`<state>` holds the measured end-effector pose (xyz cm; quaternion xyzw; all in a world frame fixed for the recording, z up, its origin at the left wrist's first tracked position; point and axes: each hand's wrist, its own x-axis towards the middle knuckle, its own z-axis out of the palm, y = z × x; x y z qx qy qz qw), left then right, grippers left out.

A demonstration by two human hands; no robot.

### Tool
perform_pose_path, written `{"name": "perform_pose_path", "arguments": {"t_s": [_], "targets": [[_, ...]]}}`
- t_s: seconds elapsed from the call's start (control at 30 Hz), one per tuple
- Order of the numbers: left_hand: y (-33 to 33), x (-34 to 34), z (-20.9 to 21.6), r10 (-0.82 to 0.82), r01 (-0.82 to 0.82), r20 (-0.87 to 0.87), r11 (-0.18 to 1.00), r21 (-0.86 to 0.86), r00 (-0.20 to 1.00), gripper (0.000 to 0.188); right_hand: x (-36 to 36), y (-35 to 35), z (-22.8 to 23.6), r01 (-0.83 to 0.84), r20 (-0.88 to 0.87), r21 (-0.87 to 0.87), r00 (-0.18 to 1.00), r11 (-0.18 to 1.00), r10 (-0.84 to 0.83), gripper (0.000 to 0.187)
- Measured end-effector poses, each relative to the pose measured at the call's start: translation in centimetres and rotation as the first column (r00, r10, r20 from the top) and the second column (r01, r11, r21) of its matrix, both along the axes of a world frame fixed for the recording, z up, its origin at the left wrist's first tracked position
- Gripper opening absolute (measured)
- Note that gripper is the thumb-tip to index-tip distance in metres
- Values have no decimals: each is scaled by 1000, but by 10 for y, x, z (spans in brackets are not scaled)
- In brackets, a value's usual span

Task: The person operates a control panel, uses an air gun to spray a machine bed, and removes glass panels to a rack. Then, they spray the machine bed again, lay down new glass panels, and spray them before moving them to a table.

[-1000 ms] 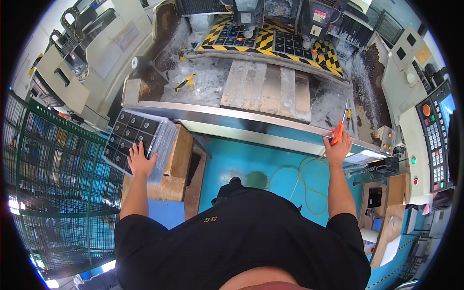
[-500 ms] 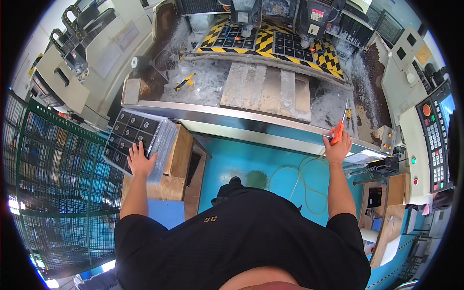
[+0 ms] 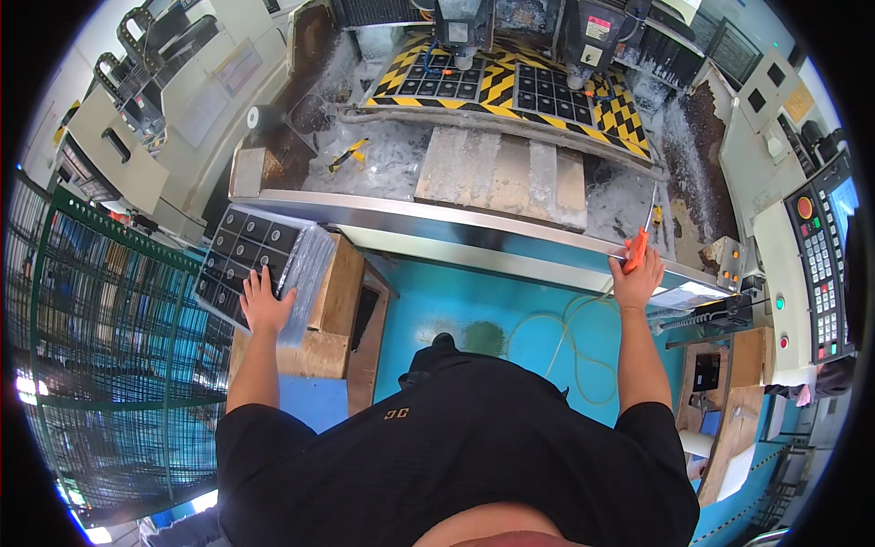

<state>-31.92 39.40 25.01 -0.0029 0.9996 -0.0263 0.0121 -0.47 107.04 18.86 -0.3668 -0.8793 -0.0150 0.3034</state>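
Observation:
My left hand lies flat with its fingers spread on a stack of black gridded panels, each square marked with a pale round spot. Clear plastic sheets or trays show along the stack's right side. My right hand is closed around an orange air blow gun at the front edge of the machine. Its thin metal nozzle points away from me, toward the machine bed. Inside, two sets of black panels lie on a yellow-and-black striped bed beneath two spindle heads.
The stack rests on a wooden cabinet at left, beside a green wire rack. A pale yellow hose loops over the blue floor. At right stand a control panel and a wooden stand. White residue coats the machine's tray.
The striped bed with the black panels has shifted slightly toward me under the spindle heads. Both my hands stay in place.

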Motion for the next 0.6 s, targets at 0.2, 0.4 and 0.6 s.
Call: {"name": "perform_pose_path", "arguments": {"t_s": [0.2, 0.4, 0.6], "targets": [[0, 0, 0, -4, 4, -3, 1000, -2, 1000, 96, 0, -2, 2, -2, 2, -11, 1000, 1000, 2, 85], [1, 1, 2, -3, 3, 1, 1000, -1, 1000, 96, 0, -2, 4, -3, 4, -14, 1000, 1000, 3, 84], [2, 1, 2, -6, 6, -1, 1000, -2, 1000, 96, 0, -1, 1, -2, -9, 2, 1000, 1000, 2, 84]]}}
